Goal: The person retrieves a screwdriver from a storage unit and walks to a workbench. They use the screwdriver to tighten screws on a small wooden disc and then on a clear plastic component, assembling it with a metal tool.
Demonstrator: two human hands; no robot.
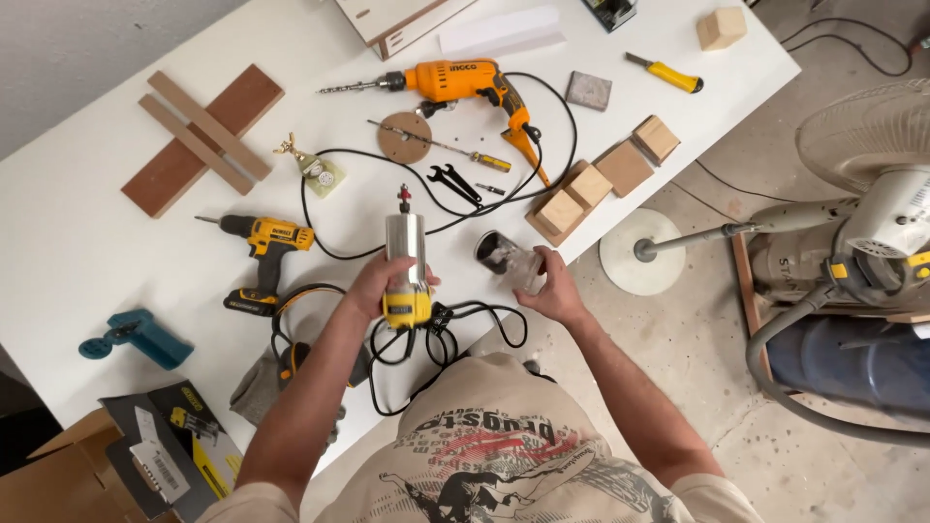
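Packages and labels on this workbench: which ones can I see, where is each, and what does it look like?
Tool carton: bottom left corner, flat dark box with yellow tool pictures and a white barcode sticker.
Cardboard box: brown, plain, under the carton, at the frame's lower left.
Label on the orange drill: small dark marking on its body, table's upper middle.

- I see a workshop: corded orange drill (465, 82) at 12 o'clock on the white surface (77, 242).
- Wood blocks (605, 179) at 2 o'clock, bare concrete floor (697, 339) at 3.
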